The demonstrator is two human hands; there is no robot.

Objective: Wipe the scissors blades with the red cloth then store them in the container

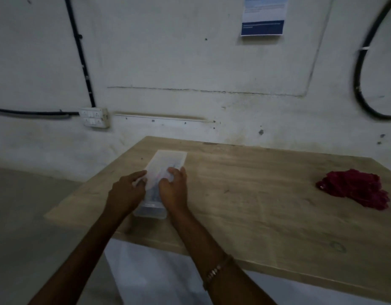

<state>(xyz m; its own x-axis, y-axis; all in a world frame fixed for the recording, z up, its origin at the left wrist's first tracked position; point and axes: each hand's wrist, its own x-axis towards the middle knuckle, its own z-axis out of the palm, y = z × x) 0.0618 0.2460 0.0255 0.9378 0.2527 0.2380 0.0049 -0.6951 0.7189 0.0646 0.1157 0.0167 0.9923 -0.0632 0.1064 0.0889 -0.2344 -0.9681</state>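
Note:
A long translucent plastic container [166,159] with its lid on lies on the left part of the wooden table [267,194]. Dark and reddish shapes show dimly through the lid; these look like the scissors [156,190], blurred. My left hand [127,191] grips the container's left side, fingers curled at the lid edge. My right hand [173,187] holds the right side, fingers bent over the lid. The crumpled red cloth [355,188] lies far to the right on the table, away from both hands.
The table stands against a stained white wall with a switch box [94,117], black cables [80,51] and a blue-and-white notice [263,16]. The table's left edge runs close to the container. White fabric [146,271] shows below the front edge.

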